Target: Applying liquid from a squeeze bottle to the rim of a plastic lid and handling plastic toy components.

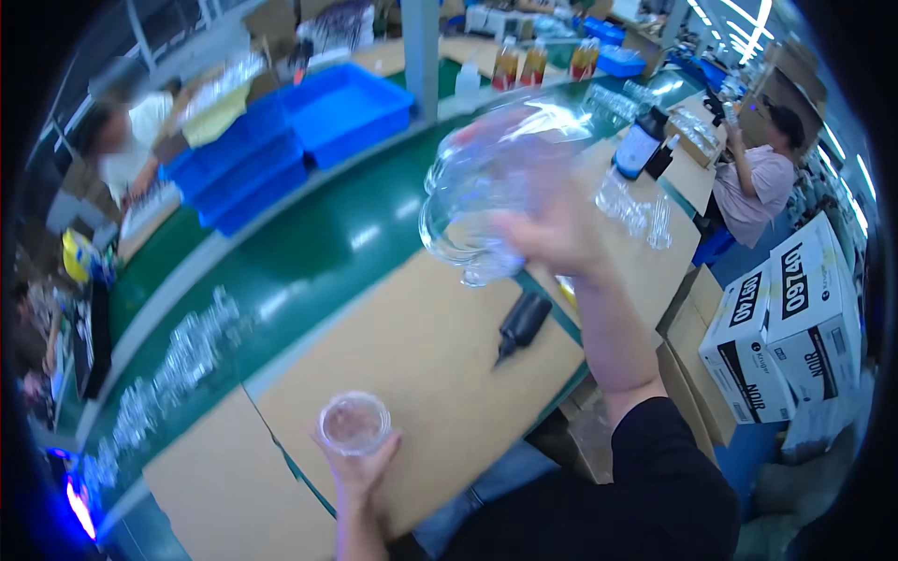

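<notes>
Evidently both hands are occupied, each with something transparent. The left hand [363,470], low and near the body, is closed around a round clear container [354,423] with its rim turned upward; the thumb shows along the right side, while most of the fingers are hidden beneath or behind it. Whether the pinkish-brown tint inside is contents or the hand seen through the wall, I cannot tell.

The right hand [552,224], raised farther out, grips a bulky, glossy clear object [491,182]. Motion blur and glare smear its outline, so it is unclear whether this is one lobed piece or several together; the fingers are partly lost behind it.

Between the hands, nearer the right one, a black bottle [526,318] lies on a cardboard sheet [402,327], its narrow tip toward the body. Another cardboard sheet [234,481] sits left of the left hand, its near edge cut off by the dark rim.

Beyond the left hand, clear pieces [178,360] run along the green surface [327,252], too jumbled to count. Past the right hand, more clear pieces [625,208] lie near a large dark bottle [640,145], their shapes washed out by reflections.
</notes>
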`<state>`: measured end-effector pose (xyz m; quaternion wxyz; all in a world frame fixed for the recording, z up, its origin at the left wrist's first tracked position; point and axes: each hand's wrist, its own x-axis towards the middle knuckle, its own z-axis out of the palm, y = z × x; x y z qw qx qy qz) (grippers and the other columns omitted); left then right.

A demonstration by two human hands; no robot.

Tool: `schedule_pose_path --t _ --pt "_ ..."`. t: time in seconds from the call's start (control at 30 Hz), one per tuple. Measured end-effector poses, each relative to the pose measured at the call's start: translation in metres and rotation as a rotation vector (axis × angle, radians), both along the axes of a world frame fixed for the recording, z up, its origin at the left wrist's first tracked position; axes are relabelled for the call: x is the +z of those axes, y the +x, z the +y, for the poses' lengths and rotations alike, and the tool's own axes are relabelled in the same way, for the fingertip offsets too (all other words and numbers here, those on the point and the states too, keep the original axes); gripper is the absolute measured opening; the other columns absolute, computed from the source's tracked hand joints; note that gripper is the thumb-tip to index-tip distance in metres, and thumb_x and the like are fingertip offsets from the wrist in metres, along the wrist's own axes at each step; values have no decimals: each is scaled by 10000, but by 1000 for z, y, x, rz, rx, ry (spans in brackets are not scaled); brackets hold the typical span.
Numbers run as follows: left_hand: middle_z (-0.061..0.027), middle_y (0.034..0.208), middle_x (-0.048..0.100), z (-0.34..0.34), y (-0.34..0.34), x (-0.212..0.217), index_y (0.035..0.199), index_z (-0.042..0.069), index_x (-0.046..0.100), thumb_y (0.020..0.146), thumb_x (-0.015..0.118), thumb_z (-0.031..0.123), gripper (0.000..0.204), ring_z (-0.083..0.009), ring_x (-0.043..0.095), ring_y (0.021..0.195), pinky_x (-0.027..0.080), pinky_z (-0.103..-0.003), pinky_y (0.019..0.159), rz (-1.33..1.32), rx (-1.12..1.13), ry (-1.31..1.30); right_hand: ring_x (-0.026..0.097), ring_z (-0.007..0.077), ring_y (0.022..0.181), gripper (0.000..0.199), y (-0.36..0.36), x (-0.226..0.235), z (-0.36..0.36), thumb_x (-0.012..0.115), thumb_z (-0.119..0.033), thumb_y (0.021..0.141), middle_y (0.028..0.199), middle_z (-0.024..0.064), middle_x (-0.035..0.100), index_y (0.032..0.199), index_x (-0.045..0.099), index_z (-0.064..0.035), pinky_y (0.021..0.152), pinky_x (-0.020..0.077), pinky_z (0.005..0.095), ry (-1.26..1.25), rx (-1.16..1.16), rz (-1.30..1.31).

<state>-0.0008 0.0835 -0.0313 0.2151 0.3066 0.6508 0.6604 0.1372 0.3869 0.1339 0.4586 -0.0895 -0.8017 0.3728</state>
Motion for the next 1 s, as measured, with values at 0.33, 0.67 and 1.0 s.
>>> schedule_pose_path --t 0.33,0.67,1.0 --pt "-141 1226 517 -33 62 30 1385 39 318 657 758 69 852 -272 561 1006 477 -387 859 310 -176 79 528 326 1107 775 123 -11 -66 524 -454 705 1207 154 523 1349 398 -42 1015 376 516 -466 476 667" --pt "-69 905 647 6 103 42 1114 39 598 638 786 181 531 -212 614 721 479 -293 658 511 -227 52 532 324 1081 792 104 -54 -123 630 -493 725 1167 124 520 1347 400 -61 988 429 524 -630 601 635" --pt "-78 934 640 3 99 35 1136 49 595 597 759 169 576 -210 605 718 470 -295 635 571 -232 -14 507 297 1026 736 92 -52 -136 665 -435 664 1090 118 484 1235 408 -49 945 424 488 -791 517 676"
